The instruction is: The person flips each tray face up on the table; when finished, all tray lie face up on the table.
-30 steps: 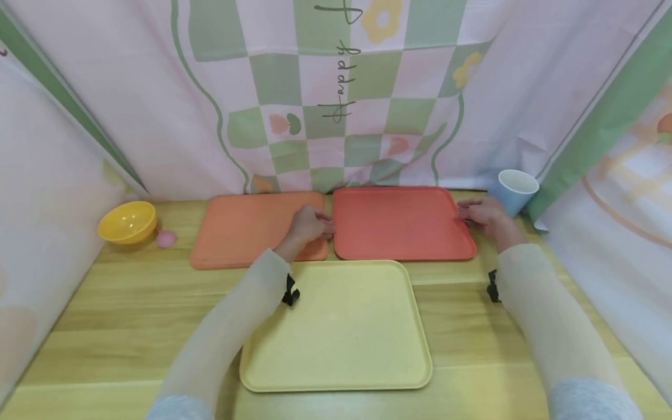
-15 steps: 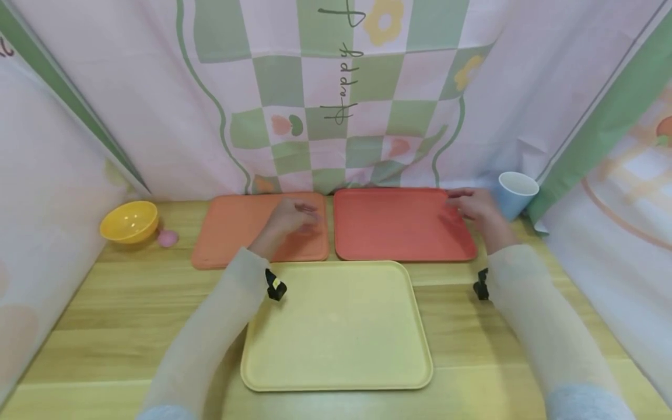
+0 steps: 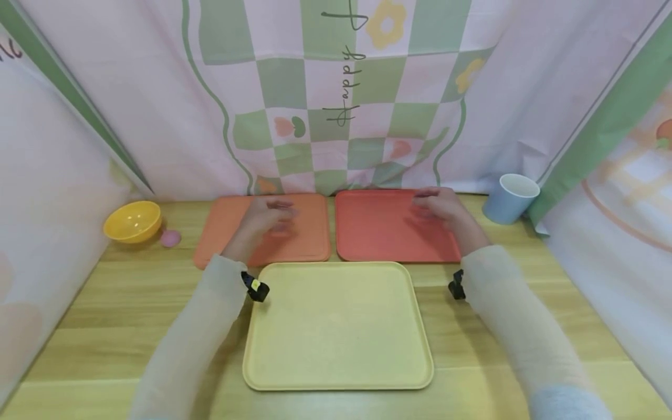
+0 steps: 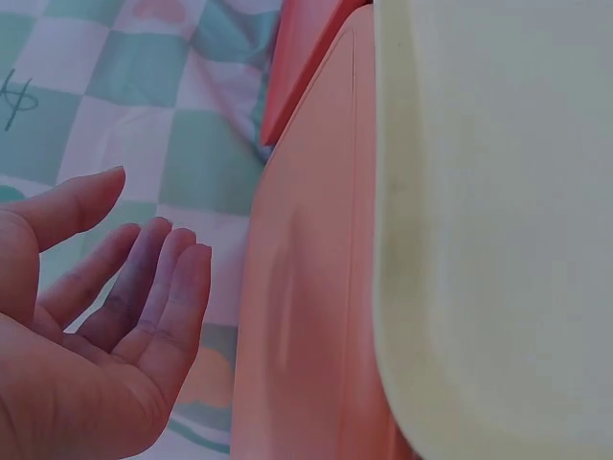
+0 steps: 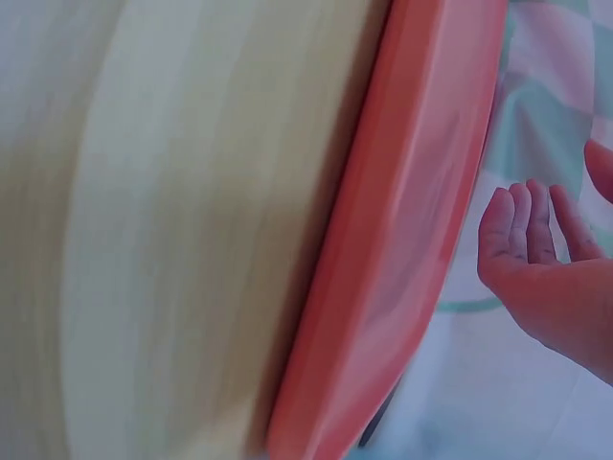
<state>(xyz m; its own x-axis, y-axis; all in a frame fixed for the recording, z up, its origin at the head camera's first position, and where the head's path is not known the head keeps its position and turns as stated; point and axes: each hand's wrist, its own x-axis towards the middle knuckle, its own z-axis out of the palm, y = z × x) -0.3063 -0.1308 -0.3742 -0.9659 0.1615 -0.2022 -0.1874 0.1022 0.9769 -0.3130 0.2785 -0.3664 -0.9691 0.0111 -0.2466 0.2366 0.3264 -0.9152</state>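
Observation:
My left hand [image 3: 265,217] hovers above the orange tray [image 3: 307,233] at the back left, its fingers relaxed and holding nothing. In the left wrist view that hand [image 4: 124,326] has its thumb apart from loosely bent fingers. Over the right part of the red tray [image 3: 378,227] is my right hand [image 3: 438,207], likewise with nothing in it. The right wrist view shows this hand [image 5: 546,249] apart from the red tray [image 5: 393,230]. In front of both lies a pale yellow tray [image 3: 338,326], flat on the table.
A yellow bowl [image 3: 133,223] stands at the back left, with a small pink round thing [image 3: 170,238] beside it. At the back right is a light blue cup [image 3: 509,199]. A patterned curtain [image 3: 325,87] hangs behind the wooden table [image 3: 115,326].
Both hands have left the red tray's two sides. My left hand has moved left over the orange tray; my right has moved left over the red one. The trays stay put.

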